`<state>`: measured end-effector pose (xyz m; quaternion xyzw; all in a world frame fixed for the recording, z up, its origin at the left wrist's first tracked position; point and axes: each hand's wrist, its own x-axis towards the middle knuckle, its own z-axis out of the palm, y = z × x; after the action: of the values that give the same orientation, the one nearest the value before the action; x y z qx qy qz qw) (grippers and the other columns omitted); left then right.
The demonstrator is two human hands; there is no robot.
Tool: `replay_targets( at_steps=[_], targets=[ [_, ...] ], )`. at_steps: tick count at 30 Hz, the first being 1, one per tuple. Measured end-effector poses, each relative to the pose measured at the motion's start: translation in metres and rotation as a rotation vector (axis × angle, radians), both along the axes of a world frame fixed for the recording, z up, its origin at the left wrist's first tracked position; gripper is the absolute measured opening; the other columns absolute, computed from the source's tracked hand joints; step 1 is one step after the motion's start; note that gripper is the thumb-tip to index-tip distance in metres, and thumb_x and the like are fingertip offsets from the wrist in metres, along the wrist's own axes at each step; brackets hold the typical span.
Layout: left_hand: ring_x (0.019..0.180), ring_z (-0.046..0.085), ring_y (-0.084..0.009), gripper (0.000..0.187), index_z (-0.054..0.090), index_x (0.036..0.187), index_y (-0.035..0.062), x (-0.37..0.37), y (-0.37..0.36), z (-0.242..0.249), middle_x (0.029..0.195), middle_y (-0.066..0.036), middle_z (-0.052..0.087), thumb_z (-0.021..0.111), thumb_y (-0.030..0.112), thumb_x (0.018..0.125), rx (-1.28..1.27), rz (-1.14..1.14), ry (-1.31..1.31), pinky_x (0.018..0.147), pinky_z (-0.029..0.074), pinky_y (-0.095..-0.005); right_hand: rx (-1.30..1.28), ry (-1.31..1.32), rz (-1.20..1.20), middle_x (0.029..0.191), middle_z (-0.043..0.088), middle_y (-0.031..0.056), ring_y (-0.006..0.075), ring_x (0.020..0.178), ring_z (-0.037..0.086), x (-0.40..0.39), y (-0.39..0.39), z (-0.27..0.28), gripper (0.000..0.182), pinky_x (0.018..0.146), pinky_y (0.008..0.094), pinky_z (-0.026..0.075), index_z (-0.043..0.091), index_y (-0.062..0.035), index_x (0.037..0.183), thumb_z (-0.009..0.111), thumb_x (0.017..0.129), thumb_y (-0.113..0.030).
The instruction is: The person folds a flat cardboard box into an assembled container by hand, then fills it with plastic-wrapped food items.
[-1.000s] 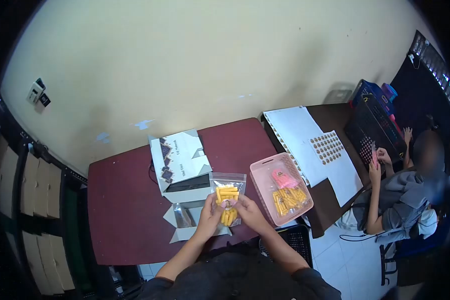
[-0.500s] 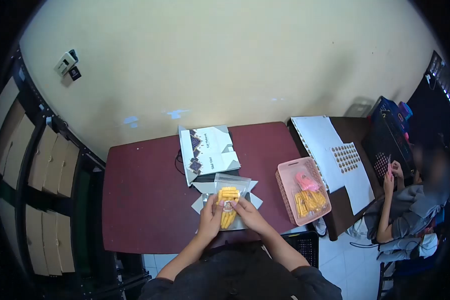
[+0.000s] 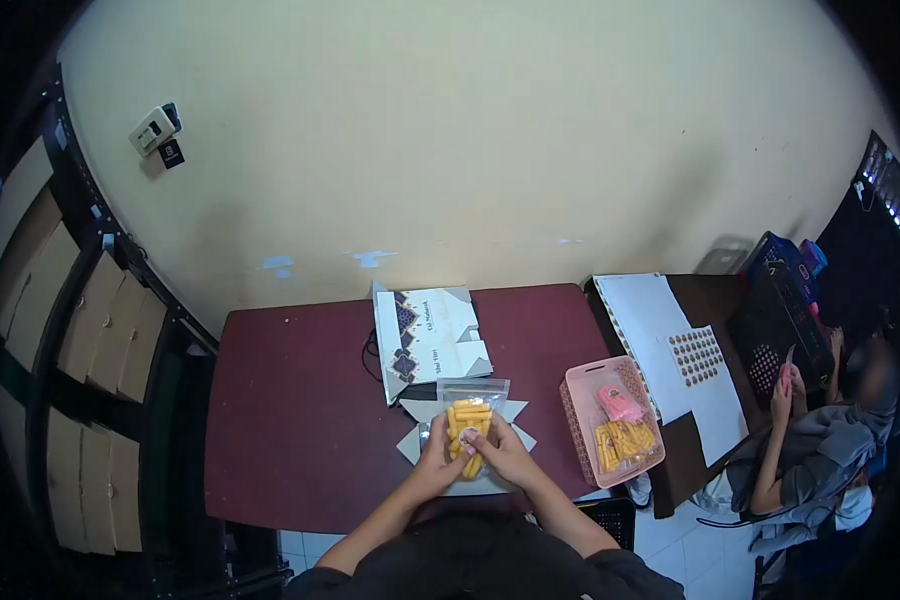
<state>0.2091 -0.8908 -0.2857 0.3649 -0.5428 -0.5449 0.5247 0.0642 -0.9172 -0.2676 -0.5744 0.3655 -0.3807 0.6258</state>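
A clear zip bag filled with yellow stick snacks is held between my two hands above the table. My left hand grips its left side, and my right hand grips the right side with the thumb lying across a round sticker on the bag's front. Beneath the bag is an unfolded white box, largely covered by my hands and the bag. Just behind it lies a printed white carton with dark patterned decoration.
A pink basket holding more yellow snack bags and a pink packet stands at the right of the maroon table. Beyond it are white sheets and a sticker sheet. A co-worker sits at far right, holding something pink.
The view has tilted up, so the table sits lower in the picture. My right thumb has moved onto the sticker. The bag stays in both hands.
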Motion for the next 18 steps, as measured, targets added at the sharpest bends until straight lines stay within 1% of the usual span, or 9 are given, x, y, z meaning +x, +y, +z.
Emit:
replay_targets(
  at_steps=[1, 3, 4, 8, 9, 11, 13, 16, 18],
  targets=[
    [0.118, 0.043, -0.0222, 0.053, 0.020, 0.129, -0.0008, 0.000, -0.002, -0.002, 0.123, -0.017, 0.042, 0.054, 0.011, 0.089, 0.000, -0.004, 0.002, 0.096, 0.037, -0.0336, 0.000, 0.002, -0.004, 0.113, 0.053, 0.0060, 0.0128, 0.106, 0.050, -0.001, -0.001, 0.000, 0.037, 0.093, 0.0269, 0.038, 0.040, -0.0018, 0.125, 0.038, 0.098, -0.027],
    [0.116, 0.043, -0.0209, 0.052, 0.021, 0.128, -0.0005, -0.003, -0.004, -0.007, 0.121, -0.016, 0.042, 0.053, 0.012, 0.090, 0.013, -0.097, 0.003, 0.096, 0.036, -0.0331, 0.150, -0.140, -0.111, 0.113, 0.053, 0.0060, 0.0131, 0.105, 0.051, -0.004, -0.002, 0.001, 0.036, 0.091, 0.0273, 0.039, 0.040, -0.0013, 0.126, 0.042, 0.097, -0.024],
    [0.115, 0.044, -0.0205, 0.050, 0.022, 0.127, -0.0004, -0.005, -0.008, -0.013, 0.119, -0.015, 0.043, 0.052, 0.013, 0.091, -0.031, -0.057, -0.081, 0.095, 0.037, -0.0330, 0.155, -0.166, -0.158, 0.112, 0.054, 0.0061, 0.0128, 0.103, 0.052, -0.005, -0.003, -0.002, 0.035, 0.089, 0.0273, 0.041, 0.041, -0.0017, 0.125, 0.044, 0.096, -0.023],
    [0.115, 0.044, -0.0211, 0.050, 0.023, 0.127, -0.0008, -0.009, -0.007, -0.002, 0.119, -0.015, 0.043, 0.053, 0.014, 0.090, 0.064, -0.017, 0.082, 0.095, 0.037, -0.0336, 0.059, -0.035, -0.098, 0.112, 0.054, 0.0055, 0.0127, 0.103, 0.052, -0.006, -0.003, 0.003, 0.036, 0.089, 0.0271, 0.042, 0.042, -0.0032, 0.125, 0.041, 0.098, -0.027],
    [0.115, 0.044, -0.0215, 0.051, 0.023, 0.127, -0.0009, -0.008, -0.008, -0.004, 0.119, -0.016, 0.043, 0.054, 0.014, 0.090, 0.062, -0.023, 0.039, 0.095, 0.037, -0.0337, 0.066, -0.039, -0.099, 0.112, 0.054, 0.0055, 0.0127, 0.103, 0.052, -0.006, -0.003, -0.002, 0.036, 0.089, 0.0271, 0.042, 0.042, -0.0032, 0.125, 0.041, 0.098, -0.027],
    [0.115, 0.044, -0.0219, 0.052, 0.023, 0.127, -0.0010, -0.008, -0.009, -0.011, 0.120, -0.016, 0.043, 0.054, 0.014, 0.090, 0.060, -0.036, -0.009, 0.095, 0.037, -0.0339, 0.209, -0.205, -0.172, 0.111, 0.054, 0.0057, 0.0126, 0.103, 0.052, -0.007, -0.005, -0.010, 0.035, 0.088, 0.0271, 0.042, 0.042, -0.0029, 0.124, 0.044, 0.097, -0.026],
    [0.116, 0.044, -0.0227, 0.053, 0.022, 0.127, -0.0006, -0.009, -0.007, -0.013, 0.122, -0.017, 0.042, 0.056, 0.013, 0.089, -0.027, 0.021, -0.090, 0.095, 0.038, -0.0341, 0.241, -0.228, -0.210, 0.111, 0.054, 0.0057, 0.0123, 0.102, 0.052, -0.004, -0.004, 0.007, 0.035, 0.088, 0.0268, 0.042, 0.043, -0.0022, 0.123, 0.047, 0.096, -0.023],
    [0.117, 0.044, -0.0243, 0.057, 0.020, 0.128, -0.0008, -0.004, -0.005, -0.009, 0.125, -0.018, 0.039, 0.058, 0.013, 0.087, 0.051, -0.004, -0.037, 0.097, 0.037, -0.0350, 0.115, -0.067, -0.059, 0.109, 0.056, 0.0060, 0.0113, 0.099, 0.053, -0.004, -0.003, 0.008, 0.031, 0.086, 0.0275, 0.043, 0.044, -0.0008, 0.121, 0.047, 0.095, -0.019],
    [0.117, 0.044, -0.0247, 0.059, 0.019, 0.128, -0.0013, -0.003, -0.003, -0.008, 0.126, -0.018, 0.038, 0.059, 0.013, 0.087, 0.060, -0.011, 0.018, 0.098, 0.036, -0.0350, 0.104, -0.067, -0.082, 0.109, 0.056, 0.0059, 0.0113, 0.099, 0.053, -0.003, -0.003, 0.004, 0.031, 0.086, 0.0273, 0.043, 0.044, -0.0011, 0.121, 0.047, 0.095, -0.019]
  ],
)
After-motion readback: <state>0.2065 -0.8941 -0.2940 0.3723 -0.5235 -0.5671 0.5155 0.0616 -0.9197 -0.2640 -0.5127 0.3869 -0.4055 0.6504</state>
